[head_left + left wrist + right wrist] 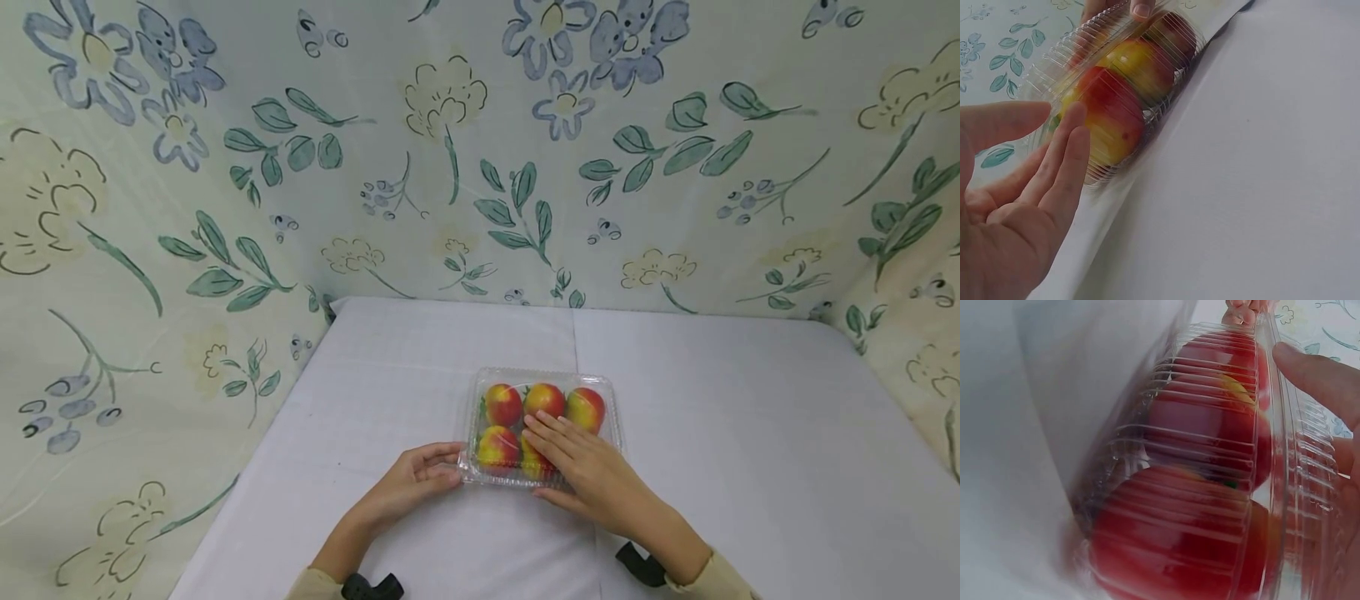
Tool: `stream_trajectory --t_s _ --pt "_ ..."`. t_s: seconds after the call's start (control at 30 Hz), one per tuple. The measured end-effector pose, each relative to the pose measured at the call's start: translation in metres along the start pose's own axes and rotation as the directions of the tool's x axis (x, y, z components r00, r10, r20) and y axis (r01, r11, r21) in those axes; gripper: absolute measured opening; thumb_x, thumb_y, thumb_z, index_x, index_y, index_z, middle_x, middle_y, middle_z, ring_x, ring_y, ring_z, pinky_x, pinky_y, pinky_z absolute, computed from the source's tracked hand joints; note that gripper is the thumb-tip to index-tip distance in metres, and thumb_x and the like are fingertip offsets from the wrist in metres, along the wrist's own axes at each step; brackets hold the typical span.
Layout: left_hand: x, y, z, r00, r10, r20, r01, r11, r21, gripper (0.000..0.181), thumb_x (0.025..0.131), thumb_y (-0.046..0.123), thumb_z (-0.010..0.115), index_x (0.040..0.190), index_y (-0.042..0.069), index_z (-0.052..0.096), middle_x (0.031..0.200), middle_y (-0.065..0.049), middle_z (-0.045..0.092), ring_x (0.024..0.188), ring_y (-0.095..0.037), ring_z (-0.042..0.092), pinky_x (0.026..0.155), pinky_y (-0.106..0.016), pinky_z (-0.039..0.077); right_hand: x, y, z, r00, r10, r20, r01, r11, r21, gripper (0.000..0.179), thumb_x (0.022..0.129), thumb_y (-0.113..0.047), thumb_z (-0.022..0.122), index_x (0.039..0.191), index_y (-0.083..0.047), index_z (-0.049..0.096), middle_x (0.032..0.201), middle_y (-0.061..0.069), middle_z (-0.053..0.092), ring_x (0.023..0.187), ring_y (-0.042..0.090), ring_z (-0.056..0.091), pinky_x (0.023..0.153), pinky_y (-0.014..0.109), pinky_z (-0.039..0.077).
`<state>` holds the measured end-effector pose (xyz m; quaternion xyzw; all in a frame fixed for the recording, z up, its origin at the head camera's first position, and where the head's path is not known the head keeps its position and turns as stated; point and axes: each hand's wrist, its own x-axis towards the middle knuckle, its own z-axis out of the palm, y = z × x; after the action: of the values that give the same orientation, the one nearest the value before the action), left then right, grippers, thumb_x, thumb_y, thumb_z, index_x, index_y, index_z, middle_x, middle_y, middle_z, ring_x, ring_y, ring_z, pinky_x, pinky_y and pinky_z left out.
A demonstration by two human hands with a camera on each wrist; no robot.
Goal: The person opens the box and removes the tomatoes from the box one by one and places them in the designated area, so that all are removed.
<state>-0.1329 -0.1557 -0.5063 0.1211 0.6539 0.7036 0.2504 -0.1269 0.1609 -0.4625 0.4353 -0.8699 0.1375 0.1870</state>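
A clear plastic clamshell box sits closed on the white cloth, with several red-and-yellow fruits in rows inside. My right hand lies over its lid with fingers extended, covering part of the front row. In the right wrist view, the right thumb touches the box's ridged rim. My left hand is at the box's front left corner, fingertips at the edge. The left wrist view shows the left fingers nearly straight, with the thumb apart from them. Fruits show through the ribbed side wall.
A white cloth covers the table, with a fold line running from back to front. Floral fabric hangs behind and at both sides. A black band is on the left wrist, and another black band on the right.
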Motion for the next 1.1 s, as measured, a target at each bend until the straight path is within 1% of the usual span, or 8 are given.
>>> stream_trajectory --t_s 0.2,0.3,0.4,0.6,0.8,0.97,1.1 --pt "0.0009 -0.0001 0.0005 0.999 -0.031 -0.012 0.03 0.999 -0.017 0.052 0.093 0.011 0.071 0.136 -0.012 0.05 0.123 -0.017 0.063 0.106 -0.018 0.066 0.09 -0.026 0.053 -0.0012 0.0008 0.0016 1.0 -0.025 -0.012 0.025 1.0 0.009 0.074 0.082 -0.038 0.08 0.141 -0.002 0.055 0.148 0.014 0.048 0.137 0.03 0.045 0.106 0.047 0.042" --pt "0.0007 0.0002 0.001 0.999 -0.039 -0.026 0.039 0.999 -0.011 0.05 0.092 0.011 0.072 0.131 -0.013 0.053 0.119 -0.017 0.066 0.105 -0.018 0.067 0.089 -0.027 0.054 -0.0015 0.0009 0.0009 0.999 -0.035 -0.004 0.035 0.999 -0.002 0.073 0.083 -0.037 0.079 0.142 -0.002 0.054 0.148 0.015 0.049 0.137 0.03 0.045 0.106 0.047 0.042" --pt "0.0009 0.0007 0.0011 0.998 -0.047 -0.042 0.046 0.999 -0.011 0.048 0.091 0.012 0.074 0.129 -0.013 0.056 0.117 -0.017 0.068 0.104 -0.018 0.067 0.088 -0.026 0.054 -0.0012 0.0004 -0.0001 0.999 -0.038 0.01 0.038 0.999 -0.009 0.072 0.084 -0.036 0.079 0.142 -0.002 0.054 0.148 0.016 0.049 0.136 0.03 0.045 0.106 0.047 0.043" --pt "0.0016 0.0029 0.0023 0.996 -0.045 -0.073 0.044 0.999 -0.016 0.045 0.088 0.009 0.076 0.124 -0.013 0.059 0.109 -0.015 0.071 0.097 -0.015 0.069 0.085 -0.026 0.056 -0.0005 -0.0012 -0.0012 0.999 -0.031 0.021 0.032 0.999 -0.011 0.072 0.082 -0.033 0.081 0.142 -0.002 0.054 0.147 0.016 0.049 0.136 0.031 0.046 0.105 0.048 0.043" --pt "0.0023 0.0041 0.0041 0.992 -0.083 -0.098 0.078 0.996 -0.053 0.044 0.087 0.007 0.077 0.122 -0.014 0.061 0.1 -0.013 0.073 0.089 -0.016 0.071 0.082 -0.029 0.058 -0.0015 -0.0024 0.0 0.999 -0.022 0.026 0.022 0.999 -0.026 0.073 0.081 -0.033 0.083 0.142 -0.003 0.055 0.147 0.015 0.05 0.135 0.03 0.046 0.105 0.048 0.043" --pt "0.0029 0.0051 0.0046 0.988 -0.101 -0.113 0.093 0.993 -0.068 0.041 0.086 0.006 0.077 0.12 -0.012 0.062 0.098 -0.013 0.073 0.088 -0.018 0.072 0.08 -0.03 0.058 -0.0013 -0.0022 0.0008 0.999 -0.029 0.023 0.03 0.999 -0.037 0.074 0.08 -0.032 0.084 0.141 -0.002 0.055 0.146 0.016 0.05 0.135 0.031 0.047 0.105 0.048 0.044" --pt "0.0031 0.0048 0.0055 0.988 -0.095 -0.119 0.087 0.994 -0.073 0.041 0.086 0.005 0.077 0.12 -0.013 0.062 0.098 -0.014 0.073 0.088 -0.021 0.073 0.079 -0.031 0.059 -0.0015 -0.0018 0.0021 0.999 -0.048 0.019 0.049 0.997 -0.059 0.076 0.078 -0.032 0.085 0.141 -0.002 0.055 0.146 0.017 0.05 0.135 0.031 0.047 0.104 0.048 0.044"
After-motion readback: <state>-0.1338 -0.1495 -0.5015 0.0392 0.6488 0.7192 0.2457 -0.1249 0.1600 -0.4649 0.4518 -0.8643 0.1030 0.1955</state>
